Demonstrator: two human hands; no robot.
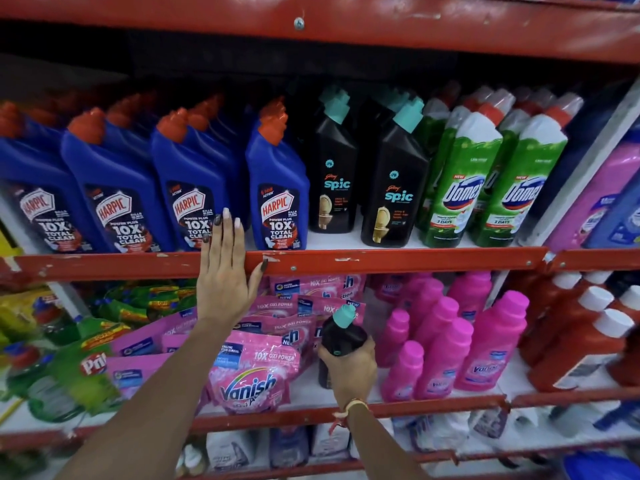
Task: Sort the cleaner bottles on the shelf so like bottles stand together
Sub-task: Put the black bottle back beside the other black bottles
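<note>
My right hand (349,370) grips a black bottle with a teal cap (341,332) in front of the lower shelf, below the upper shelf's red rail (381,259). My left hand (225,268) lies flat, fingers apart, over that rail, its fingertips against a blue Harpic bottle (188,188). On the upper shelf stand rows of blue Harpic bottles at left, another Harpic bottle (277,188), two black Spic bottles (332,168) (394,181) in the middle, and green Domex bottles (460,181) at right.
The lower shelf holds pink Vanish pouches (252,372), pink Vanish bottles (446,344), red bottles with white caps (585,337) and green packs (76,362) at left. A pink and a blue bottle (609,202) lean at the upper right. White packs lie on the bottom shelf.
</note>
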